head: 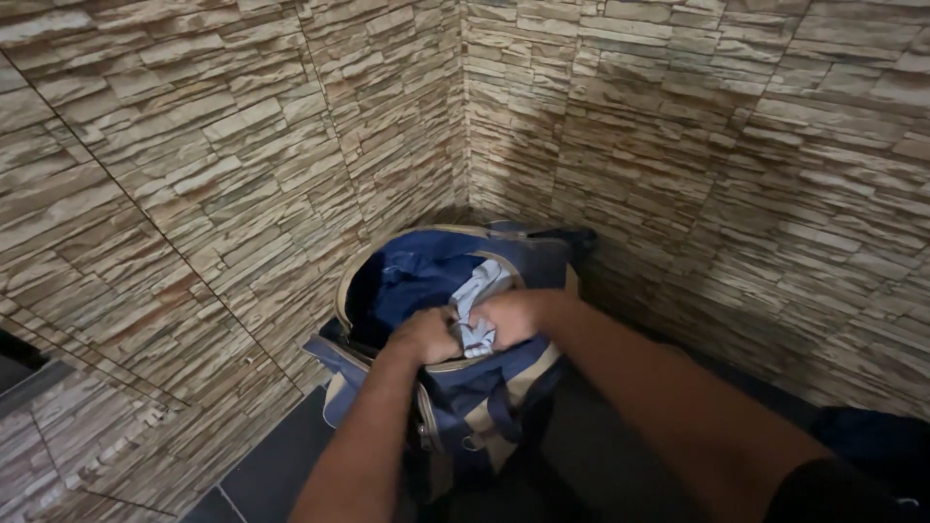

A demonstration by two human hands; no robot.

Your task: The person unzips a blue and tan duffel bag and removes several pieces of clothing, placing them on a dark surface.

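Observation:
A blue bag with tan trim stands open on the dark floor in the corner of a stone-tiled wall. Dark blue cloth fills its inside. Both of my hands are at the bag's near rim. My left hand and my right hand each grip a crumpled light grey-blue garment that lies between them over the bag's opening. Part of the garment is hidden under my fingers.
Stone-patterned walls meet in a corner right behind the bag. The floor is dark tile. A dark blue object lies at the lower right. A dark strap or handle shows behind the bag.

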